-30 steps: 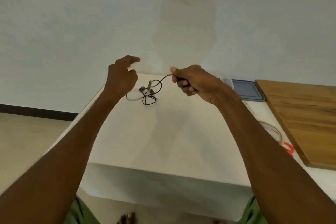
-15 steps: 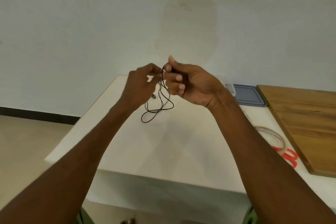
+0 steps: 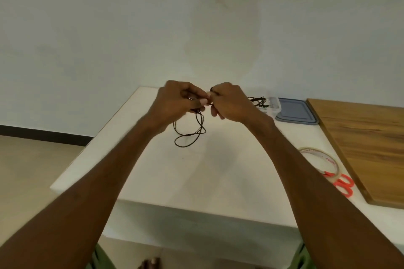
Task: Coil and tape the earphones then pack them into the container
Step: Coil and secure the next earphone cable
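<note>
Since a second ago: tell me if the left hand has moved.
Yes. The left hand has moved right, from the white table's far-left corner toward the grey-blue flat lid, meeting the right hand.

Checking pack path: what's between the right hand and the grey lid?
Head view: clear container beside the grey lid, dark cable bundle nearer the right hand; whether it's inside is unclear.

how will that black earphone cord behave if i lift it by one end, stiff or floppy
Probably floppy: the earphone cord droops in loose loops below the left hand and right hand. Likely very light, since fingertip pinches carry it. It may tangle, as the loops cross.
</note>
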A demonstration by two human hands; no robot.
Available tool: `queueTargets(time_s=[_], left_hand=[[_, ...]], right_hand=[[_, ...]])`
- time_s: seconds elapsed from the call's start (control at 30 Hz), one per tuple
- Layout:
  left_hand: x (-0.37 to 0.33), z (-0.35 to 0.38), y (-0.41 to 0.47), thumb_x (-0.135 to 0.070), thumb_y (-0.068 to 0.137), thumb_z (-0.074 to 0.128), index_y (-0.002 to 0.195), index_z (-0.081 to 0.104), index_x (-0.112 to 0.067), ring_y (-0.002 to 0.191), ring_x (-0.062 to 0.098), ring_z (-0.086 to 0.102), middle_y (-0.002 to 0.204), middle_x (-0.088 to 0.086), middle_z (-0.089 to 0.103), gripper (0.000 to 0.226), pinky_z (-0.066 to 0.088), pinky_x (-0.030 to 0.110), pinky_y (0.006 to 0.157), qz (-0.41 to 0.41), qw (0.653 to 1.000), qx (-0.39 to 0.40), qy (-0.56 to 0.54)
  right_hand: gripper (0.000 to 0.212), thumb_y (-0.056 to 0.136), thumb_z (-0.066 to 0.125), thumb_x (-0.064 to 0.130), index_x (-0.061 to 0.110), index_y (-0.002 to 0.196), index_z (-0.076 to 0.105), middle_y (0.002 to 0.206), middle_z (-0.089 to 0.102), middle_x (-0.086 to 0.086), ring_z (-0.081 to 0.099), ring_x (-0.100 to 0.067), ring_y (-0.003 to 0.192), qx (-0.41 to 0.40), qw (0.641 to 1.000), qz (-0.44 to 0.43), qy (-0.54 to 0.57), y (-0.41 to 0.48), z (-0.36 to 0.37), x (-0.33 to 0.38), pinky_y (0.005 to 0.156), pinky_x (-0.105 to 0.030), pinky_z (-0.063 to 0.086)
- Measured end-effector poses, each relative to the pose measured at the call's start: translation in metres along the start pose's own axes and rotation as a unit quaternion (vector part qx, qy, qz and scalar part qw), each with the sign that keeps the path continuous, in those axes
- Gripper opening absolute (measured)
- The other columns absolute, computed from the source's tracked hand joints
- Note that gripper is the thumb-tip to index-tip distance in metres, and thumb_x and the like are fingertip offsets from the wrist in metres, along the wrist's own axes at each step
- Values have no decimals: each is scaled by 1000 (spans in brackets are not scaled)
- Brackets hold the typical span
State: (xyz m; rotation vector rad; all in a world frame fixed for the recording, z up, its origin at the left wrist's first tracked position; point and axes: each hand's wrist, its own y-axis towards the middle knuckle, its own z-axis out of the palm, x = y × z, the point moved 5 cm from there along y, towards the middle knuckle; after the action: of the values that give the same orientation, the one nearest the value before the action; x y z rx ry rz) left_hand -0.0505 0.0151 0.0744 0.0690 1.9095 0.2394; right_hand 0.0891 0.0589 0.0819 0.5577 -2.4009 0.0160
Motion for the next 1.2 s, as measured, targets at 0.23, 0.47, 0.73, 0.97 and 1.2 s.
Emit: queueTargets(time_s=[0.23,0.47,0.73,0.97,1.2], left_hand=[[6,-34,5,1,83,73,103,71,-1,82,25,75,93,14,76,20,58,31,77,-15,991,-111,-71],[20,-43,10,9,93,54,116,61,3,77,15,67,107,13,69,25,57,19,73,-123,876,-100,-455],[12,-29,7,14,92,43,112,64,-1,53,5,51,96,6,76,33,39,8,44,-173,886,4,-430],[21,-86,6,-26,86,72,95,73,-14,73,11,68,93,1,76,15,48,19,65,-78,946,-264,173],[9,-13,8,-61,98,34,115,67,-20,108,18,63,108,-3,72,55,48,36,87,35,935,-40,352]], right_hand=[[28,97,58,24,4,84,74,56,57,4,47,-4,45,61,995,-5,78,-5,-13,2,49,-13,38],[22,87,71,19,1,73,70,69,72,-6,59,1,47,-79,997,-23,13,5,-21,-9,58,-19,52],[29,91,59,8,3,63,52,69,66,-10,64,-28,64,-310,944,17,-114,-4,-33,-20,63,-39,52],[23,94,56,9,10,71,55,80,69,-8,67,-25,79,-398,905,90,-118,-11,-44,-30,73,-37,53],[20,90,65,17,-1,82,69,64,65,-7,55,-16,47,-57,952,39,297,2,6,1,45,-25,41]])
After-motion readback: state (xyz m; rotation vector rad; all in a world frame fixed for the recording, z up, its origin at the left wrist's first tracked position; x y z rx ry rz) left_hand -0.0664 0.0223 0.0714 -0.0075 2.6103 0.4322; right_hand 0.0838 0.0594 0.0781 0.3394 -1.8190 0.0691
